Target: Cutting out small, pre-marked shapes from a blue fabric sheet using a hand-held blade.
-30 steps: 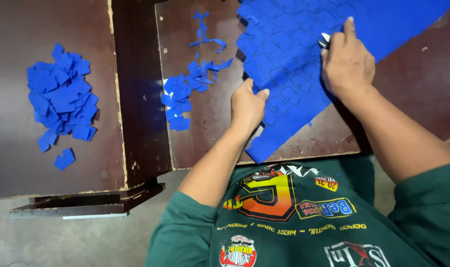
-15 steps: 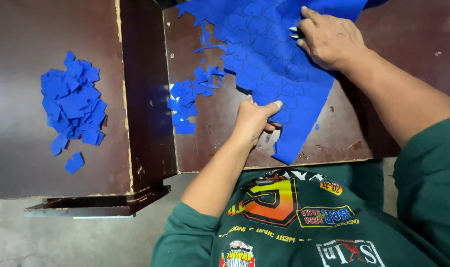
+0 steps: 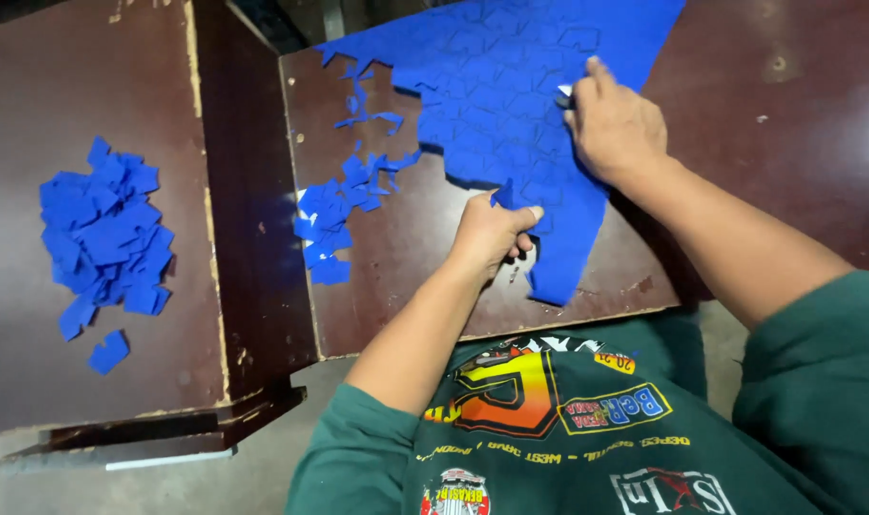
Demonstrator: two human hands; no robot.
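Dark green sweatshirt, sleeves pushed up, with colourful printed patches on front.

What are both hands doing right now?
Left hand: closed, pinching a small blue foam piece.
Right hand: pressing flat on the big blue die-cut foam sheet.

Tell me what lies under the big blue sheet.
The blue sheet lies on the dark brown table, pressed down by the right hand. Whatever else sits beneath it is covered.
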